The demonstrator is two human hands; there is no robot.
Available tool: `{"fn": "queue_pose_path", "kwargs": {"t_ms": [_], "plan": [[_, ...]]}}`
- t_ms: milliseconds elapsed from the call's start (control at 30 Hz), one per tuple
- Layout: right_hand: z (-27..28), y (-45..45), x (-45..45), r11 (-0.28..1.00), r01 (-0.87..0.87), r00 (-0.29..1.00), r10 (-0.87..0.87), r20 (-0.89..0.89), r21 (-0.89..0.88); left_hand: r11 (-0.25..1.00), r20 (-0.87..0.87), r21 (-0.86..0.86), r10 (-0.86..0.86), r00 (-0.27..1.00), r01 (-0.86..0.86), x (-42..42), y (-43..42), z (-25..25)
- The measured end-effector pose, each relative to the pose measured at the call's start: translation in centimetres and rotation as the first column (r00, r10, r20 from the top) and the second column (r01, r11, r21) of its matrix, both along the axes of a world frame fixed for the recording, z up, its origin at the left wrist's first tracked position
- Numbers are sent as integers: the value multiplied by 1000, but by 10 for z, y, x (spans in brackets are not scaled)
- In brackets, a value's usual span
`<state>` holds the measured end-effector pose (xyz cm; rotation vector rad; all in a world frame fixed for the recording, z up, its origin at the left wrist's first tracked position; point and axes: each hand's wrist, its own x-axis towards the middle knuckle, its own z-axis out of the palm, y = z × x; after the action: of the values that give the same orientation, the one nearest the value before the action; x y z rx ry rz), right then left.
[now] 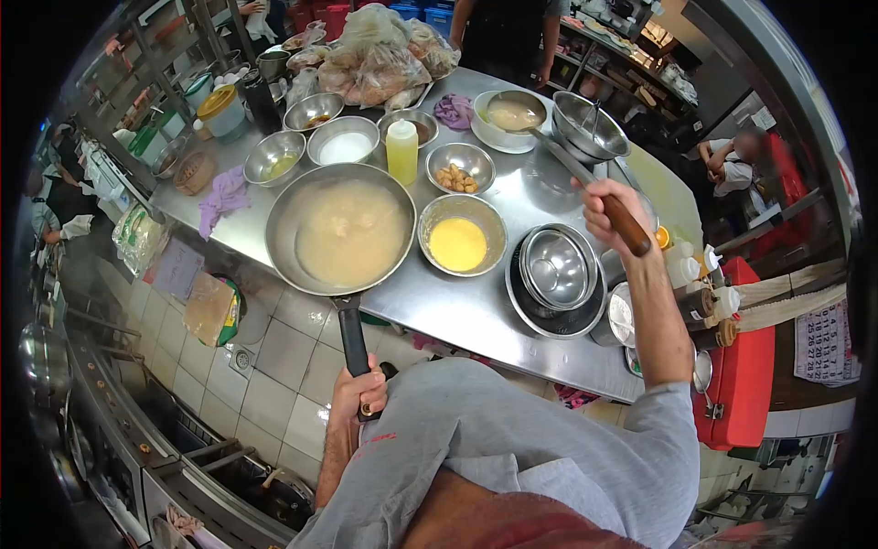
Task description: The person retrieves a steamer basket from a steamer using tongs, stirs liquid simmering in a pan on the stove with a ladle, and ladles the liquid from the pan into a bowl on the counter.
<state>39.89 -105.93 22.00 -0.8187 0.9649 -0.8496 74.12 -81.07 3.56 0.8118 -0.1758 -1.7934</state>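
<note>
My left hand (359, 392) is wrapped round the black handle of a large frying pan (284, 229), held level at the table's front edge. Cloudy, pale liquid (352, 229) covers much of the pan's bottom. My right hand (611, 206) grips the wooden handle of a ladle (572, 157). The ladle's head, with similar cloudy liquid in it, rests in or just over a white bowl (512, 145) at the back; contact is unclear. Beside the pan stand a bowl of yellow liquid (462, 242), a bowl of small brown pieces (460, 174) and a squeeze bottle (402, 154).
Stacked metal bowls (558, 270) stand on the steel table (439, 316) near my right forearm. Several metal bowls and filled plastic bags (384, 69) occupy the back. A red box (745, 366) and sauce bottles (686, 270) are at right. Another person (503, 41) stands behind the table.
</note>
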Motion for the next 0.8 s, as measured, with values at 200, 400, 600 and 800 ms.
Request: {"fn": "queue_pose_path", "kwargs": {"t_ms": [200, 400, 600, 800], "plan": [[-57, -82, -9, 1000, -13, 985, 8, -171, -28, 1000, 40, 5, 23, 999, -23, -1, 1, 4], [-124, -113, -15, 895, -155, 650, -226, -726, -417, 997, 71, 27, 72, 995, -75, -1, 2, 9], [-121, -50, -16, 697, -288, 523, -460, -717, -657, 995, 19, 23, 93, 996, -93, 4, 0, 7], [-64, 29, 16, 851, -251, 831, -55, -554, -461, 993, 1, 71, 90, 996, -90, 12, 0, 7]]}}
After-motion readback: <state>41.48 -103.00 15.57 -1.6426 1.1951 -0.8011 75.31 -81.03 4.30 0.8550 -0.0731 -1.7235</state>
